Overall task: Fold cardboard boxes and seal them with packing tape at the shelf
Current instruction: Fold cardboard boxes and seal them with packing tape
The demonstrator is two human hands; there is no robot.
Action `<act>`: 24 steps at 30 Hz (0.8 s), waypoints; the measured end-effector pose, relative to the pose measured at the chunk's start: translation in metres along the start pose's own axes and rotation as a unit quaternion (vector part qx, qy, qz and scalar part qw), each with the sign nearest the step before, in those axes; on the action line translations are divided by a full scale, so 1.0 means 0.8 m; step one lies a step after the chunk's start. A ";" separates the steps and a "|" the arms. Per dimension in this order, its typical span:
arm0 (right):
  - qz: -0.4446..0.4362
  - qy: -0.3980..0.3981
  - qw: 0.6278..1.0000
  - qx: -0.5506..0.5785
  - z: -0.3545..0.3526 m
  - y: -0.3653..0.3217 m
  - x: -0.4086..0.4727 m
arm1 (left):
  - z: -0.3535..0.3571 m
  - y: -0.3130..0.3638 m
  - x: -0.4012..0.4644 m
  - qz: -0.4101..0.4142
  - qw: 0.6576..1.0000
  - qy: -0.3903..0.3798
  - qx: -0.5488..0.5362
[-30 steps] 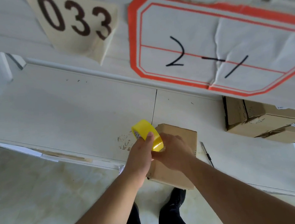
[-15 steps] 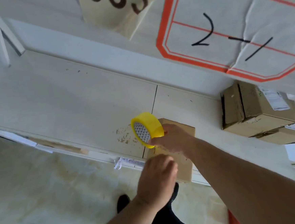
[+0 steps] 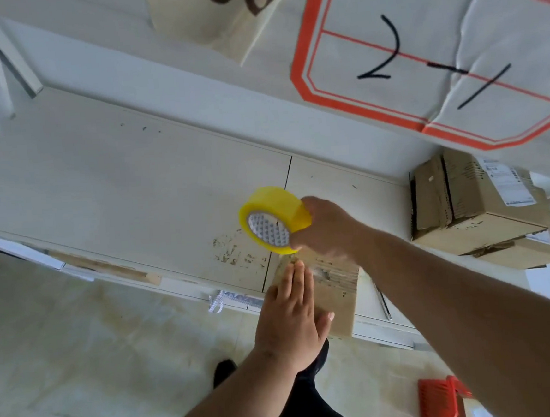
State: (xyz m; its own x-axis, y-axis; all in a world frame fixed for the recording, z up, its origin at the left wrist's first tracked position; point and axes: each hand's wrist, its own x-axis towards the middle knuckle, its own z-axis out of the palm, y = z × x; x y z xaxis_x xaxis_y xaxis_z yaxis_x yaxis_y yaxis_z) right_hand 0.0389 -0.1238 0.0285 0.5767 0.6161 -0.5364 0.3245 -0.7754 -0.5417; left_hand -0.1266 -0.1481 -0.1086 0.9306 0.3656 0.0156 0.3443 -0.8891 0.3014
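Note:
A small brown cardboard box sits at the front edge of the white shelf. My right hand grips a yellow roll of packing tape just above the box's far end. A clear strip of tape runs from the roll down onto the box top. My left hand lies flat on the near left part of the box with straight fingers, pressing the tape down. Most of the box is hidden under my hands.
Stacked cardboard boxes stand at the back right of the shelf. A pen lies right of the small box. A red-framed paper sign hangs above. A red plastic object sits on the floor, by my dark shoe.
My right hand has pulled the roll up and back from the box, drawing out tape. My left hand left the roll, dropped back, then came forward to press flat on the box.

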 end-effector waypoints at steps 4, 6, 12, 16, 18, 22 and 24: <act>-0.001 0.019 0.998 0.056 -0.040 0.016 -0.013 | 0.002 -0.001 0.001 0.003 1.000 -0.001 -0.005; -0.009 0.018 0.997 0.073 -0.053 0.030 -0.031 | 0.002 -0.003 0.001 0.004 1.000 0.000 -0.006; -0.043 0.021 0.999 0.026 -0.080 0.061 -0.061 | 0.012 -0.015 -0.011 0.023 0.995 0.080 -0.054; -0.048 0.001 0.999 0.004 -0.087 0.080 -0.066 | 0.014 -0.010 0.000 -0.036 0.983 0.124 -0.129; -0.044 0.003 0.999 -0.008 -0.088 0.085 -0.067 | 0.008 -0.009 0.015 -0.081 0.978 0.093 -0.165; -0.028 0.017 0.999 0.005 -0.094 0.089 -0.070 | -0.010 -0.021 0.041 -0.156 0.963 -0.047 -0.213; -0.023 0.014 1.000 -0.006 -0.094 0.096 -0.075 | -0.015 -0.028 0.050 -0.143 0.962 -0.097 -0.213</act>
State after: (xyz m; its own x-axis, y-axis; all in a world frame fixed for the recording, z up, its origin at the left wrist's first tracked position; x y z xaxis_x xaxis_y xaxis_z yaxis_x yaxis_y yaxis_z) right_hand 0.0854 -0.2302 0.0676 0.5818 0.6474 -0.4924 0.3598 -0.7478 -0.5580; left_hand -0.0985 -0.1105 -0.1029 0.8253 0.4838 -0.2912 0.5460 -0.5520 0.6302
